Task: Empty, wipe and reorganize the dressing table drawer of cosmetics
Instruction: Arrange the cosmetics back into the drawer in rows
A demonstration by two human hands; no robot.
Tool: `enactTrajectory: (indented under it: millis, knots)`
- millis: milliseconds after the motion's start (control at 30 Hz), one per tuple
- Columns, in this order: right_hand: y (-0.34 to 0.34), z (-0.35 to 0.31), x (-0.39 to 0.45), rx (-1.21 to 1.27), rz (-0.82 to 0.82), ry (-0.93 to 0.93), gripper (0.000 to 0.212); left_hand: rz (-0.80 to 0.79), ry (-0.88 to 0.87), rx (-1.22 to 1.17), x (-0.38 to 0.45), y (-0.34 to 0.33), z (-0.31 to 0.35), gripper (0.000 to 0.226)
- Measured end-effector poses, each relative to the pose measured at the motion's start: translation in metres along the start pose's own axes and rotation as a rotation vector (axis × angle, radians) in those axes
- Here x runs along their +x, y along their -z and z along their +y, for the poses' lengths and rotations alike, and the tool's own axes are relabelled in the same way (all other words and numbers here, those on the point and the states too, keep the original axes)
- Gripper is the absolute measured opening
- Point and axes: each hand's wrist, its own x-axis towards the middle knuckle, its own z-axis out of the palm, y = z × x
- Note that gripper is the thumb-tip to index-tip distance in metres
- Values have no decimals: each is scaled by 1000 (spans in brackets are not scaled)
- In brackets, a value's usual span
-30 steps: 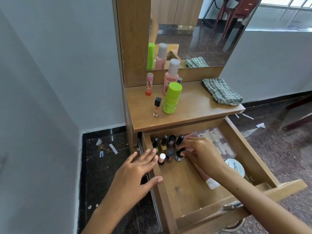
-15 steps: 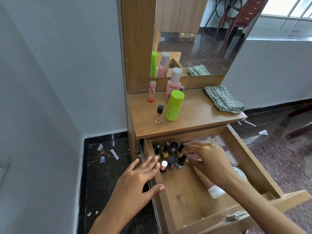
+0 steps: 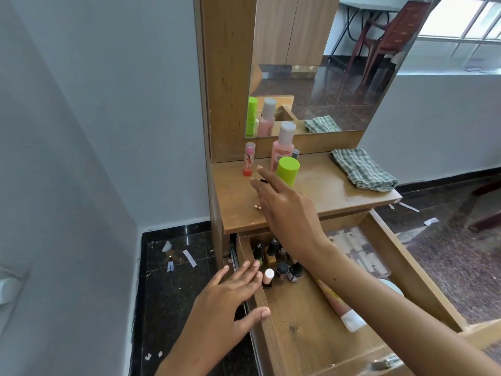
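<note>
I rest my left hand [image 3: 233,299], fingers spread, on the drawer [image 3: 260,302] wall; right hand [image 3: 284,210] reaches over the worktop [image 3: 339,191]; its grip is hidden; drawer bottles [image 3: 282,270] are small, glassy, slippery: pinch caps.

The wooden surface [image 3: 325,185] carries a lime-green capped tube [image 3: 288,170] just beside the right grip [image 3: 282,204]. Beyond it stand a pink bottle [image 3: 282,147] and a small pink-and-red tube [image 3: 249,159]. A folded checked cloth [image 3: 362,169] lies well apart, to the grip's right.
</note>
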Motion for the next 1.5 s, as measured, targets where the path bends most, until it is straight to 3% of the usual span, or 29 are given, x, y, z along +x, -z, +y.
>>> enactTrajectory:
  millis: [133, 267, 500, 733, 900, 1333, 1500]
  knots:
    - [4, 0, 4, 64, -3, 11, 31, -3, -3, 5, 0, 1, 0, 75]
    - [31, 6, -13, 280, -24, 54, 21, 78, -29, -72, -3, -4, -3, 77]
    - [50, 27, -85, 542, -287, -19, 18, 119, -31, -79, -5, -3, -1, 72]
    - [17, 26, -119, 560, -485, -169, 23, 111, -31, -70, -7, -3, 0, 74]
    - [5, 18, -119, 553, -542, -141, 29, 124, -33, -77, -5, -5, -1, 71]
    - [-2, 9, -118, 495, -536, -42, 41, 130, -24, -67, -5, -7, -1, 72]
    - [1, 7, -117, 447, -565, -36, 32, 145, -31, -74, -4, -7, -1, 81]
